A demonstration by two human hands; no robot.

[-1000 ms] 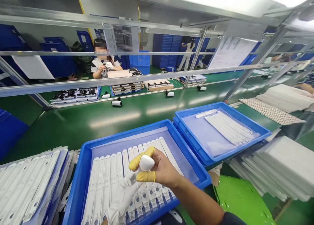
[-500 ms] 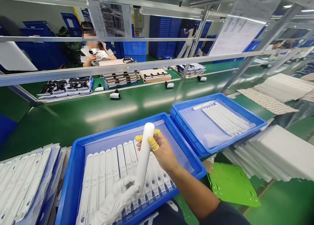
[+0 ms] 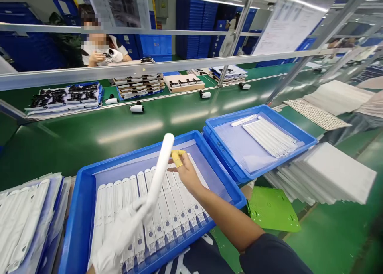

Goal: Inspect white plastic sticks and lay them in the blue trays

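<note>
Nearest, at the front edge of the near blue tray (image 3: 74, 210), the left hand (image 3: 124, 226), in a white glove, is clenched round the lower end of a white tube (image 3: 160, 166). The tube rises slantwise above the tray, its rounded top over the tray's far wall.

The right hand (image 3: 187, 172) reaches in over the tray's right half, forearm stretched out and wrist level. Its yellow-capped fingertips (image 3: 177, 157) meet the tube just under its top. Whether they pinch it or only steady it, I cannot tell.

Judging by this, the step in hand is turning or checking the tube held between both hands. Any next move calls for a firm hold low down and a light touch up top, since the tube hangs over the row of white strips (image 3: 167, 210) lying in the tray.

Right of the tray sits a second blue tray (image 3: 223, 148). Beyond the tray runs the green belt (image 3: 119, 134), and past that a co-worker (image 3: 98, 46) sits.
</note>
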